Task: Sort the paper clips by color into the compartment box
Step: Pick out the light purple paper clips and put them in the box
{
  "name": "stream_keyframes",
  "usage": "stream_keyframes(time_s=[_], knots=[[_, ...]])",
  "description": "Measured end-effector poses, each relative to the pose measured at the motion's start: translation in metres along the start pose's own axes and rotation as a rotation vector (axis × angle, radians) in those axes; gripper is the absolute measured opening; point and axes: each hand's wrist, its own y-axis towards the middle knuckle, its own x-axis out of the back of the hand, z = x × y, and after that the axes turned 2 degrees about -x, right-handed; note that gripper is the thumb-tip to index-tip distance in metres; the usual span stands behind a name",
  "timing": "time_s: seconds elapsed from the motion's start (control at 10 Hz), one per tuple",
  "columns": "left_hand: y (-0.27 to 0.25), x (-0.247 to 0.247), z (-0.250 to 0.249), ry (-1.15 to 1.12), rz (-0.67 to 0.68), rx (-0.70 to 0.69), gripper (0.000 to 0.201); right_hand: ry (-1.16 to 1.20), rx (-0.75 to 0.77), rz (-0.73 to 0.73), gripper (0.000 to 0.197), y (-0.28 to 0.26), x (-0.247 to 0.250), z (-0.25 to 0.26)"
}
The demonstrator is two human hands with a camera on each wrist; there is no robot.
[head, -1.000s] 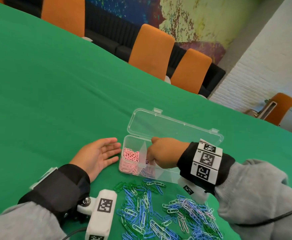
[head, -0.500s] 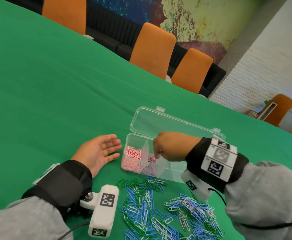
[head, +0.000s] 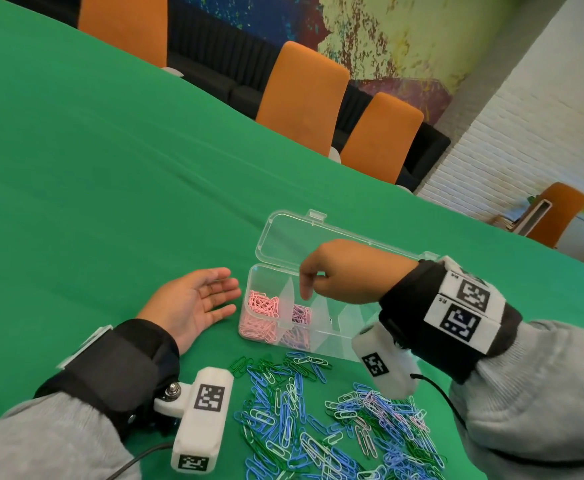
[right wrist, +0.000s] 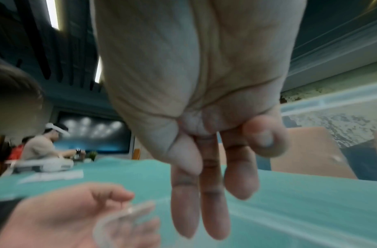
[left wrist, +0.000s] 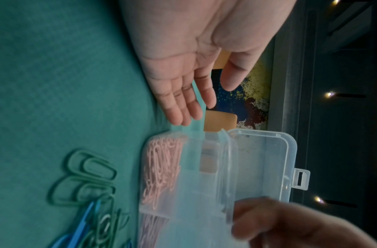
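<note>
- Green cloth covers a long table, with orange chairs along its far edge and a painted wall behind them
- left hand lies palm up on the cloth just left of the box, fingers straight and loose, holding nothing; the left wrist view shows the same bare palm
- box, clear plastic, sits on the cloth with its lid folded back on the far side
- pink clips fill the leftmost compartment; lilac clips lie in the next one to the right; the compartments beyond look bare
- right hand hovers over the box, fingers pointing down above the lilac compartment; the right wrist view shows 3 fingers hanging straight and slightly apart with nothing between them
- loose pile of blue, green, white and a few lilac clips is spread on the cloth on the near side of the box, between the 2 forearms
</note>
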Motion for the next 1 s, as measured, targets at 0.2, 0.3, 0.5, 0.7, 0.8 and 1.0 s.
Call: stream_keyframes(time_s=[0.2,0.3,0.5,0.7,0.8,1.0], knots=[[0.000,-0.002,0.000,0.003,0.000,0.000,0.019,-0.271,0.034,0.276,0.051,0.018,-0.040,-0.008],[-0.001,-0.002,-0.001,0.003,0.001,0.001,0.019,-0.322,0.069,0.304,0.049,0.021,-0.040,-0.007],[-0.002,-0.002,-0.002,0.007,0.002,-0.001,0.019,-0.491,0.153,0.353,0.046,0.027,-0.039,-0.004],[-0.002,-0.002,-0.001,0.010,0.004,0.000,0.018,-0.467,0.176,0.333,0.054,0.020,-0.040,-0.004],[-0.002,-0.002,-0.002,0.012,0.006,0.000,0.019,-0.322,0.158,0.232,0.055,0.022,-0.037,-0.015],[-0.002,-0.003,-0.002,0.006,0.004,0.001,0.019,-0.057,0.156,0.085,0.055,0.012,-0.014,-0.026]])
